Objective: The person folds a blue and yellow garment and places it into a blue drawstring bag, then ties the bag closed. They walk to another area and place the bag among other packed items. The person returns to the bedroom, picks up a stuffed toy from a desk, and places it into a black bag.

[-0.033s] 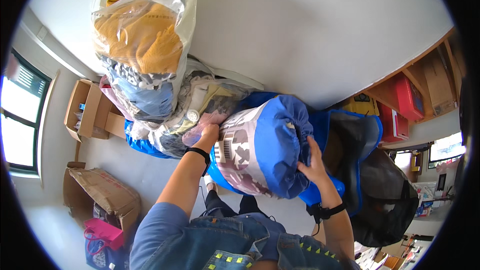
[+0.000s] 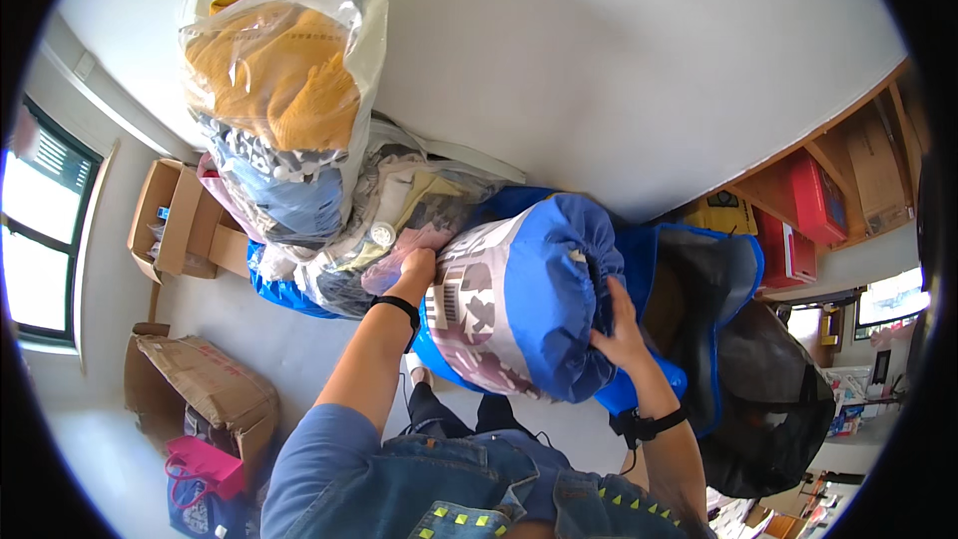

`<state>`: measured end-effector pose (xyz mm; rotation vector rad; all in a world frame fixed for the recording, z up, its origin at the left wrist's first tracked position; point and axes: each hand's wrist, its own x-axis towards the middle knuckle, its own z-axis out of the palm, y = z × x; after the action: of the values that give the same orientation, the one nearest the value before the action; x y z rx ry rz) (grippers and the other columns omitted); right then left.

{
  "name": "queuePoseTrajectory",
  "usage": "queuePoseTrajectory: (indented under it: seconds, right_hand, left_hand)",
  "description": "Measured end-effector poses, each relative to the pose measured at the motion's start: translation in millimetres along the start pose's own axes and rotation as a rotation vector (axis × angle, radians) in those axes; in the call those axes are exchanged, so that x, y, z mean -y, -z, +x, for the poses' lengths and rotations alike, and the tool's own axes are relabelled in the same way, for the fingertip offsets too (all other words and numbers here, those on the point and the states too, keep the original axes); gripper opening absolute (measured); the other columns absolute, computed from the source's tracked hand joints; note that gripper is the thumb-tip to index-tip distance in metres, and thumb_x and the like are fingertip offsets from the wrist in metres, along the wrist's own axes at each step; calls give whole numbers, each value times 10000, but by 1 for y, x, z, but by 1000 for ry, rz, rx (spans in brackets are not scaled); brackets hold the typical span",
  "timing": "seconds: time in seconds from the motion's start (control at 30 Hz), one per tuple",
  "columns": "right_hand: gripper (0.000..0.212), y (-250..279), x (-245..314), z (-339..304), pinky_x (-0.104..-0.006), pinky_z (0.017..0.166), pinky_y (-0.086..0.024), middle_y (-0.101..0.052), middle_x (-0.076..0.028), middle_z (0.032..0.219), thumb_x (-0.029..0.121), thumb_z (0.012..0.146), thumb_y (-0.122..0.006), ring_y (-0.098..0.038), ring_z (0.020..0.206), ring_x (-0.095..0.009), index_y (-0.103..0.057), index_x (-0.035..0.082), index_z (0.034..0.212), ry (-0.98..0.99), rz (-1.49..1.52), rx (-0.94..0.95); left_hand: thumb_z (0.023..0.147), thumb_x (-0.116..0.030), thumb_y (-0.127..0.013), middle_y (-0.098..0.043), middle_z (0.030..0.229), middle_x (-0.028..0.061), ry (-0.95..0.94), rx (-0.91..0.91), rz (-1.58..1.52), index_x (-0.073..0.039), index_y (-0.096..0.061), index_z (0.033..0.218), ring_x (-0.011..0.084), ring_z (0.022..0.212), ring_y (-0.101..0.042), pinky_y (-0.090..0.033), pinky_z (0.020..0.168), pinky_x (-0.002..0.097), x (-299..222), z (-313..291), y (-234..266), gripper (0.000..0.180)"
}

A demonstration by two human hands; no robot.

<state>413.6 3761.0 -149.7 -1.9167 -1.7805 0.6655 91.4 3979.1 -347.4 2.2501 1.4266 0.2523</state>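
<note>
A stuffed drawstring bag [image 2: 564, 289], blue with a grey-and-white printed band, lies on its side between my hands. At its left end, my left hand [image 2: 419, 265] is closed with the fingers curled against the bag; the far fingertips are hidden. My right hand [image 2: 624, 334] grips the gathered blue mouth at the right end, thumb and fingers curved round the puckered cloth. Beyond my left hand sits a clear storage bag [image 2: 399, 200] packed with clothes. Under and behind the drawstring bag, blue plastic shows. An open blue-edged dark bag [image 2: 689, 309] stands right beside my right hand.
A tall clear zip bag [image 2: 274, 90] of folded clothes leans on the wall at left. Cardboard boxes [image 2: 205, 384] and a pink bag [image 2: 208, 466] stand lower left. At right are a black bag [image 2: 773, 399] and wooden shelves [image 2: 838, 155] with red boxes.
The drawstring bag and my right hand have shifted very slightly toward me. My left hand keeps its place.
</note>
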Motion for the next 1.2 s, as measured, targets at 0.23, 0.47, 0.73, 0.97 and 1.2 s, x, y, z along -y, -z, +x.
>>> queuePoseTrajectory:
  seconds: [0.23, 0.47, 0.73, 0.97, 1.2]
  right_hand:
    - [710, -30, -12, 17, -452, 976, -349, -441, -169, 1286, 241, 722, -684, -426, 1159, -382, -381, 61, 1338, -64, -354, 18]
    - [390, -34, -50, -16, -440, 839, -420, -569, -199, 1024, 255, 798, -622, -528, 978, -404, -511, 49, 1109, -80, 108, 16]
    - [449, -76, -5, -79, -400, 808, -450, -562, -158, 962, 281, 787, -626, -576, 904, -299, -486, -28, 1081, -207, 413, 128]
    - [444, -93, 71, -10, -508, 714, -420, -517, -209, 945, 297, 724, -623, -540, 916, -416, -414, -3, 976, 80, -112, 47]
    - [508, -97, 84, 79, -518, 791, -459, -539, -238, 1025, 352, 737, -650, -558, 970, -429, -424, -17, 1003, -117, -121, 177]
  left_hand:
    - [854, -156, -482, -596, 1155, 201, 563, 42, -260, -91, -626, 1125, 341, 1094, -565, -445, 922, 397, 5, 2, -31, 314]
    - [751, -97, -495, -621, 965, 270, 560, -68, -360, -25, -648, 992, 432, 962, -583, -459, 847, 456, 19, -78, -20, 295]
    - [695, -78, -539, -636, 774, 210, 638, -4, -499, -26, -641, 865, 350, 770, -632, -471, 684, 406, 29, -114, 0, 205]
    - [682, -152, -533, -638, 826, 220, 481, 9, -275, -52, -642, 868, 383, 825, -618, -481, 732, 424, 67, -91, 25, 238]
    - [734, -227, -553, -649, 911, 202, 475, 104, -152, -78, -623, 960, 374, 898, -617, -483, 791, 449, 68, -63, 32, 279]
